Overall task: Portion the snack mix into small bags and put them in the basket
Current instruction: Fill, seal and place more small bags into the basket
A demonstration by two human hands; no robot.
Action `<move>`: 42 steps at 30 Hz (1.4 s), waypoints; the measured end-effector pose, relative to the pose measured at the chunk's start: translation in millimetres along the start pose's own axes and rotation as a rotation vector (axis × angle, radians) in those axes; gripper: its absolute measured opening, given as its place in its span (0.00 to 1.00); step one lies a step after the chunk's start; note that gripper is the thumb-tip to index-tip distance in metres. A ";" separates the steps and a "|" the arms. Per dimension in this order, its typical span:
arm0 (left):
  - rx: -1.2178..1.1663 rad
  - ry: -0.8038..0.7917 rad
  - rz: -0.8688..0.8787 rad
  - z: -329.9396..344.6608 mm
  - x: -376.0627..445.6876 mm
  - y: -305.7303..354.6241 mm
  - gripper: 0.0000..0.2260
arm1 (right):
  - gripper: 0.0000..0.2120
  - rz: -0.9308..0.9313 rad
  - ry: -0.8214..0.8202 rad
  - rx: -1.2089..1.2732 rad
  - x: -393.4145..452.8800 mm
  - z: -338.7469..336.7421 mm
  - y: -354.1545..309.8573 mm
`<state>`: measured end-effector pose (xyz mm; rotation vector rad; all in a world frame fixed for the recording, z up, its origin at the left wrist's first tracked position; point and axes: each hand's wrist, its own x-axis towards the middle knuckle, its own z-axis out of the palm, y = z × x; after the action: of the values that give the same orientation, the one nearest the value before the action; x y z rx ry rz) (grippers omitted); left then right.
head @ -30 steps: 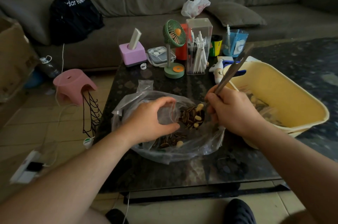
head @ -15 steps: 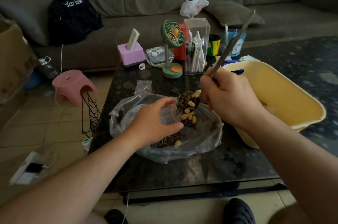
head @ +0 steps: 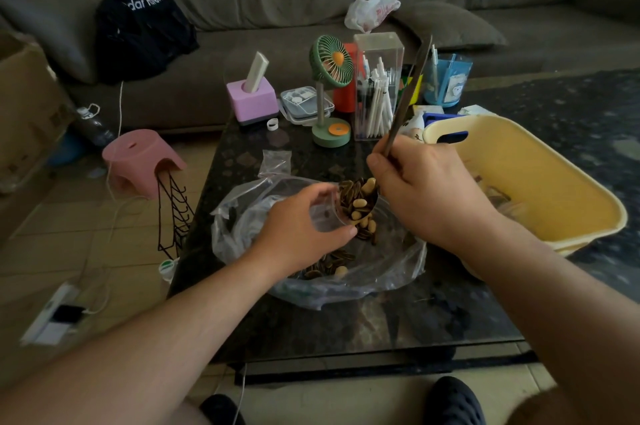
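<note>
A large clear plastic bag [head: 388,272] of snack mix, striped seeds and pale nuts, lies open on the dark table [head: 346,327]. My left hand [head: 298,227] pinches a small clear bag [head: 325,213] open above it. My right hand [head: 426,196] grips a long metal spoon [head: 408,95], handle pointing up and away. Its bowl, heaped with snack mix [head: 356,202], tilts steeply at the small bag's mouth. The yellow basket [head: 540,182] stands at the right, with some filled bags partly hidden behind my right wrist.
At the table's far side stand a green desk fan [head: 329,78], a clear box of pens [head: 377,88], a pink tissue box [head: 251,102] and a blue cup [head: 448,81]. A sofa runs behind. A pink stool [head: 138,157] sits on the floor at left.
My right hand has lifted the loaded spoon out of the large bag and swung its handle upright, tipping the mix toward the small bag. My left hand has stayed about where it was.
</note>
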<state>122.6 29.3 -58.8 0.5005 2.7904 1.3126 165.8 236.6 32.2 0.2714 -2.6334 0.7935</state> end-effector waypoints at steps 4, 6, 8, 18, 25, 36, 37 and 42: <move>0.036 -0.003 0.005 0.5 -0.3 1.7 0.31 | 0.10 0.008 -0.006 0.001 0.4 -0.3 1.3; 0.032 -0.002 0.004 -0.1 -0.9 2.4 0.30 | 0.10 0.009 -0.013 0.000 0.1 -0.7 1.6; 0.030 -0.006 0.002 -0.6 -1.3 2.7 0.30 | 0.10 0.008 -0.016 -0.004 0.0 -0.7 2.2; 0.034 -0.013 0.016 -0.2 -2.1 3.7 0.27 | 0.10 -0.022 0.003 -0.030 0.9 -0.3 5.6; 0.032 -0.020 0.019 0.0 -2.3 3.2 0.26 | 0.11 -0.041 0.019 -0.033 1.6 0.4 6.4; 0.049 -0.013 0.019 -1.4 -3.2 3.6 0.23 | 0.12 -0.056 0.004 -0.069 1.4 0.7 4.7; 0.053 -0.012 0.019 -1.2 -3.4 3.9 0.23 | 0.12 -0.068 0.011 -0.070 1.0 0.4 4.5; 0.065 -0.013 0.019 -1.1 -3.2 4.9 0.22 | 0.12 -0.106 0.029 -0.077 -0.3 1.8 3.7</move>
<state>126.8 30.5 -54.8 0.5368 2.8321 1.2206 164.5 238.7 28.9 0.3720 -2.5911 0.6549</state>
